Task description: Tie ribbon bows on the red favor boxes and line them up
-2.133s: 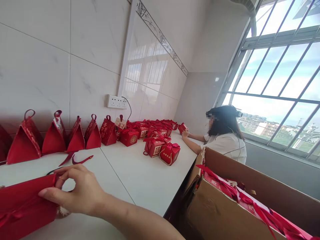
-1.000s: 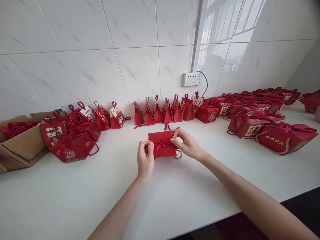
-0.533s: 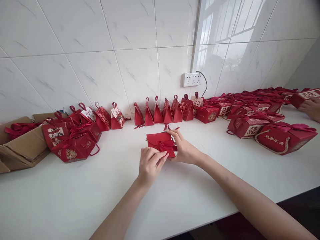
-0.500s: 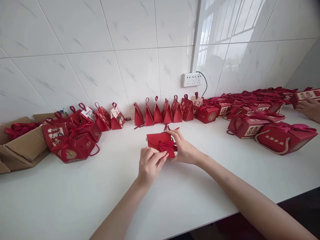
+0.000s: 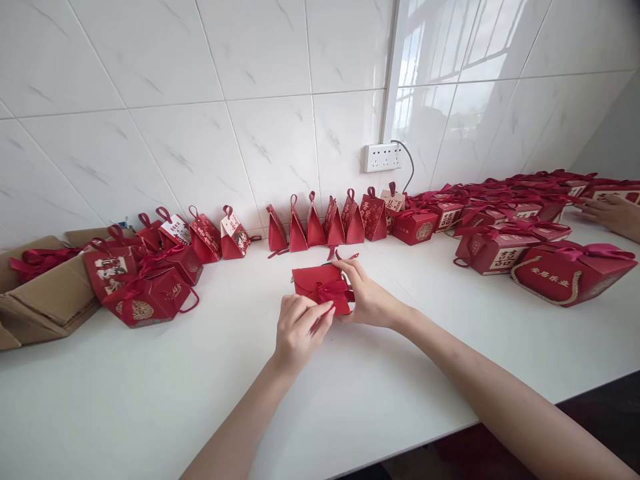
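A flat, folded red gift box [image 5: 318, 281] with a red ribbon bow lies on the white counter [image 5: 150, 393] straight ahead of me. My left hand [image 5: 299, 330] is at its near edge, fingers closed in a pinch on the ribbon end. My right hand [image 5: 365, 297] grips the box's right side, thumb over the top and fingers wrapped beneath. The box's lower right corner is hidden behind my hands.
Red pyramid boxes [image 5: 320, 227] line the tiled wall. Assembled red boxes [image 5: 567, 273] crowd the right, where another person's hand [image 5: 613, 212] rests. More red boxes [image 5: 143, 293] and a cardboard carton [image 5: 40, 293] sit left. A socket strip [image 5: 383, 157] hangs on the wall.
My view swung from the carton and window back to the counter. My left hand shifted from the box's left edge to the ribbon at its near edge. The other person's hand moved slightly left.
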The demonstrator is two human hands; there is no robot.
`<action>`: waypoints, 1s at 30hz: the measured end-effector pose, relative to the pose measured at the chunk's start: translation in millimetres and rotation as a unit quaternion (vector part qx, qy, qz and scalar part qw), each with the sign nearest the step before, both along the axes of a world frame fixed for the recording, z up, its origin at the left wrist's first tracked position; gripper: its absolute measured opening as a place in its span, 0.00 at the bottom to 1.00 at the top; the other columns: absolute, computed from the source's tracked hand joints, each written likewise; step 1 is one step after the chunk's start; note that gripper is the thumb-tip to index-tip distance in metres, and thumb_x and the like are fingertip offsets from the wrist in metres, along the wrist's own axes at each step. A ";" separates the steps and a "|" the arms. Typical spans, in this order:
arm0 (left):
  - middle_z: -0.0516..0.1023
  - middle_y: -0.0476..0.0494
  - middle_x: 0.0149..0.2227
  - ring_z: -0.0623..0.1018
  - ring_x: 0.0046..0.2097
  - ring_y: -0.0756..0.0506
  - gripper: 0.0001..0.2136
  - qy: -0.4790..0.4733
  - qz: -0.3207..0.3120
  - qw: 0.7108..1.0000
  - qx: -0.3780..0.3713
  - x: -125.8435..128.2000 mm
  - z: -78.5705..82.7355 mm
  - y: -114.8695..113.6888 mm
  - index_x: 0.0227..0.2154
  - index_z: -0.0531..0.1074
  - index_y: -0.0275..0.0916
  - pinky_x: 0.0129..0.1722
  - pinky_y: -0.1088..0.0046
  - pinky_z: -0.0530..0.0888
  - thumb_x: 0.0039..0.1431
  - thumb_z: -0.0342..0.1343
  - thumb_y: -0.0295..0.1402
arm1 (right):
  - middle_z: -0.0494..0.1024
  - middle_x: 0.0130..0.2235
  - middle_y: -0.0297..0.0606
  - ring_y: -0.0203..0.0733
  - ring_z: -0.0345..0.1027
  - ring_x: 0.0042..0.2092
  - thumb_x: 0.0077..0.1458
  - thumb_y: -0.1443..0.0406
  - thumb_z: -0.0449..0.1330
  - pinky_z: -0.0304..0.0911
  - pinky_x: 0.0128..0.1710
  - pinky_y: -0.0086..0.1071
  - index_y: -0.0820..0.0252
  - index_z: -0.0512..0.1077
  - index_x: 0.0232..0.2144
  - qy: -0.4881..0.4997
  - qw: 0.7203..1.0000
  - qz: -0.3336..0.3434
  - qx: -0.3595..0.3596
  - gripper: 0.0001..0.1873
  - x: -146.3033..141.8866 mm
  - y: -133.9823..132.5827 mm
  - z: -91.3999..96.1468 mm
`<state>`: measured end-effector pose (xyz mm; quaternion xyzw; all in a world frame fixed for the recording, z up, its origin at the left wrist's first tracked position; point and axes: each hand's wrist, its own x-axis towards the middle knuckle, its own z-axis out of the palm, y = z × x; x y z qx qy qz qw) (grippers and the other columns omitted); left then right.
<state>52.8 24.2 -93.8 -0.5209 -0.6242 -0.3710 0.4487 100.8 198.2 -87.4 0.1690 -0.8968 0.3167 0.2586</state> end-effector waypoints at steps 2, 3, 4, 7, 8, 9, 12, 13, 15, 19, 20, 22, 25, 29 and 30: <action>0.67 0.52 0.24 0.67 0.27 0.52 0.05 -0.063 -0.014 0.998 0.027 0.4 1.0 -0.5 0.33 0.72 0.39 0.30 0.76 0.67 0.54 0.57 0.23 | 0.54 0.55 0.52 0.52 0.65 0.49 0.39 0.69 0.66 0.72 0.42 0.45 0.56 0.45 0.60 -0.004 1.000 -0.005 0.000 0.50 0.3 0.5 0.8; 0.68 0.51 0.25 0.68 0.29 0.52 0.04 -0.118 -0.014 0.991 0.054 0.0 1.6 -1.0 0.32 0.72 0.39 0.30 0.76 0.68 0.55 0.56 0.24 | 0.54 0.56 0.52 0.52 0.65 0.49 0.39 0.69 0.66 0.72 0.42 0.45 0.56 0.45 0.60 -0.009 1.000 -0.008 0.000 0.50 0.6 0.7 1.4; 0.69 0.50 0.26 0.69 0.30 0.52 0.02 -0.185 -0.008 0.979 0.087 -0.9 2.2 -1.5 0.31 0.71 0.39 0.30 0.77 0.68 0.56 0.56 0.26 | 0.54 0.56 0.52 0.52 0.65 0.49 0.39 0.69 0.66 0.72 0.41 0.45 0.55 0.45 0.61 -0.016 1.000 -0.010 -0.001 0.50 0.8 0.9 2.0; 0.70 0.49 0.28 0.70 0.30 0.51 0.05 -0.397 0.029 0.901 0.172 -6.5 3.6 -3.5 0.28 0.70 0.38 0.30 0.77 0.70 0.55 0.56 0.34 | 0.53 0.56 0.51 0.52 0.65 0.50 0.38 0.69 0.66 0.72 0.42 0.44 0.54 0.45 0.60 -0.033 0.999 -0.016 -0.004 0.51 1.6 0.6 3.7; 0.70 0.49 0.27 0.70 0.29 0.51 0.07 -0.456 0.035 0.871 0.180 -9.0 3.7 -4.1 0.26 0.69 0.38 0.29 0.77 0.69 0.53 0.57 0.36 | 0.54 0.56 0.51 0.52 0.65 0.50 0.38 0.69 0.66 0.71 0.43 0.44 0.54 0.45 0.60 -0.034 0.999 -0.015 -0.005 0.51 1.8 0.4 4.0; 0.69 0.50 0.25 0.69 0.27 0.51 0.09 -0.505 0.035 0.844 0.181 -11.3 3.7 -4.7 0.25 0.69 0.38 0.27 0.77 0.69 0.53 0.57 0.37 | 0.54 0.56 0.50 0.52 0.64 0.51 0.38 0.69 0.66 0.71 0.44 0.44 0.54 0.45 0.60 -0.034 0.999 -0.014 -0.006 0.51 1.8 0.3 4.0; 0.66 0.51 0.22 0.67 0.25 0.52 0.10 -0.577 0.012 0.799 0.170 -16.0 3.0 -6.1 0.21 0.65 0.38 0.24 0.78 0.66 0.53 0.54 0.37 | 0.53 0.56 0.50 0.51 0.64 0.51 0.39 0.68 0.66 0.71 0.45 0.44 0.54 0.45 0.60 -0.040 0.999 -0.010 -0.010 0.50 1.5 0.6 3.4; 0.65 0.51 0.22 0.67 0.25 0.52 0.11 -0.577 0.004 0.800 0.165 -16.5 2.8 -6.6 0.20 0.64 0.38 0.23 0.78 0.65 0.54 0.53 0.36 | 0.53 0.57 0.49 0.51 0.64 0.51 0.39 0.68 0.66 0.71 0.45 0.44 0.54 0.45 0.60 -0.042 0.999 -0.010 -0.011 0.50 1.3 1.0 2.9; 0.65 0.51 0.22 0.68 0.26 0.51 0.10 -0.538 0.001 0.830 0.150 -15.7 2.3 -7.8 0.21 0.64 0.38 0.24 0.78 0.66 0.55 0.52 0.36 | 0.52 0.57 0.49 0.51 0.64 0.51 0.39 0.68 0.66 0.71 0.45 0.44 0.53 0.45 0.60 -0.043 0.999 -0.011 -0.011 0.50 0.5 2.2 1.8; 0.67 0.47 0.30 0.71 0.33 0.50 0.07 -0.264 0.018 0.958 0.107 -9.3 1.2 -9.7 0.25 0.67 0.39 0.29 0.76 0.69 0.58 0.53 0.32 | 0.52 0.57 0.49 0.51 0.65 0.51 0.40 0.68 0.66 0.71 0.44 0.45 0.52 0.44 0.60 -0.029 0.999 -0.010 -0.013 0.50 -1.3 4.1 -0.7; 0.67 0.46 0.32 0.71 0.34 0.50 0.05 -0.178 0.011 0.981 0.077 -7.1 0.8 -9.6 0.27 0.68 0.39 0.30 0.76 0.70 0.57 0.54 0.31 | 0.52 0.57 0.49 0.51 0.65 0.50 0.40 0.67 0.66 0.71 0.44 0.45 0.52 0.45 0.60 -0.024 1.000 -0.009 -0.015 0.49 -1.5 4.2 -1.1; 0.66 0.47 0.32 0.70 0.34 0.50 0.01 -0.051 -0.001 0.999 0.010 -2.7 0.3 -8.5 0.30 0.70 0.40 0.30 0.76 0.70 0.57 0.56 0.28 | 0.52 0.57 0.50 0.51 0.65 0.50 0.41 0.67 0.66 0.72 0.42 0.45 0.52 0.45 0.60 -0.016 1.000 0.001 -0.017 0.49 -1.4 3.6 -1.3; 0.63 0.49 0.28 0.67 0.30 0.51 0.04 0.020 0.006 0.999 -0.030 2.0 0.3 -6.1 0.31 0.71 0.39 0.29 0.76 0.69 0.54 0.58 0.25 | 0.53 0.57 0.51 0.52 0.64 0.51 0.40 0.66 0.67 0.72 0.41 0.44 0.54 0.45 0.60 -0.015 1.000 0.017 -0.017 0.49 -0.3 1.7 -0.5; 0.62 0.49 0.27 0.65 0.30 0.51 0.04 0.021 0.006 0.999 -0.026 2.9 2.1 -6.4 0.30 0.71 0.39 0.28 0.76 0.68 0.54 0.59 0.24 | 0.53 0.56 0.51 0.52 0.63 0.52 0.41 0.66 0.66 0.72 0.42 0.45 0.54 0.45 0.60 -0.005 1.000 0.020 -0.016 0.48 0.1 1.2 -0.1; 0.62 0.49 0.27 0.66 0.30 0.51 0.04 0.005 0.001 1.000 -0.017 2.3 2.7 -6.9 0.30 0.70 0.39 0.28 0.77 0.67 0.54 0.58 0.25 | 0.53 0.56 0.51 0.52 0.63 0.51 0.41 0.66 0.66 0.72 0.42 0.45 0.54 0.45 0.60 -0.005 1.000 0.018 -0.015 0.48 -0.2 1.8 -0.2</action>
